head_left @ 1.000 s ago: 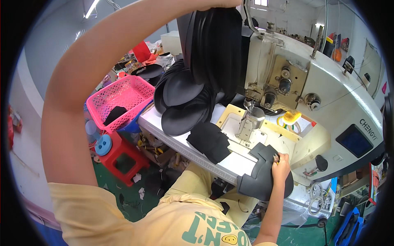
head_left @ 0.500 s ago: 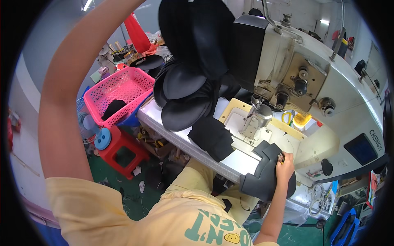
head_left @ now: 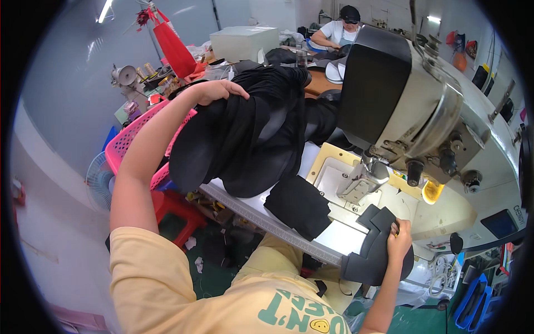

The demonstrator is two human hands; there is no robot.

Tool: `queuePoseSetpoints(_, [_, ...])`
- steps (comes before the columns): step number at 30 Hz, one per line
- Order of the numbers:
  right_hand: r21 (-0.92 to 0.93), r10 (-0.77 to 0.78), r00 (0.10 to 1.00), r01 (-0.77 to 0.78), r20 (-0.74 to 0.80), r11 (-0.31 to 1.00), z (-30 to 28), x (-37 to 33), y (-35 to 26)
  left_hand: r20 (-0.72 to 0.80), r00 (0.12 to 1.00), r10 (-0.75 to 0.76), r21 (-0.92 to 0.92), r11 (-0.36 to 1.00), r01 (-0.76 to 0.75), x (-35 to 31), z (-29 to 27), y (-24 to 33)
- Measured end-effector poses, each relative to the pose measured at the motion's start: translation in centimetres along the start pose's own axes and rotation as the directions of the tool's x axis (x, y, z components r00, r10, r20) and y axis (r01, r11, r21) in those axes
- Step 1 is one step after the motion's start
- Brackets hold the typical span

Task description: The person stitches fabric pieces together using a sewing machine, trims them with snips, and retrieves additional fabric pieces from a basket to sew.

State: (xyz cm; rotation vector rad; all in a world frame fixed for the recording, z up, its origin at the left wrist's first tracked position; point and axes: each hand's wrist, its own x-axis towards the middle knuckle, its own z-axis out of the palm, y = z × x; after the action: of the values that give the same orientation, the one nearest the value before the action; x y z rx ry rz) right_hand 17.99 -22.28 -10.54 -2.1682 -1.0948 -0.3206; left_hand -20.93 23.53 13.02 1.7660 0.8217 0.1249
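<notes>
My left hand is at the top of a big pile of curved black panels, its fingers bent over the upper edge of the left-hand ones. My thumb is hidden there. One rounded black panel hangs out past the table edge. My right hand is closed on a small tool with a yellow part, mostly hidden by the fingers. That hand rests on dark, notched flat pieces lying at the table's front edge. Another stack of black cut pieces sits between the pile and the sewing machine's clamp.
A large white sewing machine overhangs the right of the table. At the left, a pink basket stands behind a red stool and a blue fan. A co-worker sits at a far table.
My left arm has come down, and the raised black panels now lie lower on the pile. The view has tilted up, bringing the co-worker into sight. My right hand stays on the notched pieces.
</notes>
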Motion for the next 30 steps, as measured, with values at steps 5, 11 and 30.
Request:
queuePoseSetpoints(5, [-0.038, -0.043, 0.999, 0.042, -0.021, 0.998, 0.1, 0.0, -0.6, -0.045, 0.998, 0.054, 0.184, 0.982, -0.045, 3.7, -2.0, -1.0])
queuePoseSetpoints(11, [-0.058, -0.036, 0.999, 0.035, -0.013, 0.998, 0.3, -0.2, -0.4, -0.027, 0.916, 0.399, 0.787, 0.573, -0.227, 5.0, -3.0, -1.5])
queuePoseSetpoints(30, [-0.063, -0.046, 0.999, 0.046, 0.001, 0.997, 0.3, -0.2, 0.1, 0.030, 0.631, 0.775, 0.998, 0.010, -0.060, 5.5, 0.7, -5.6])
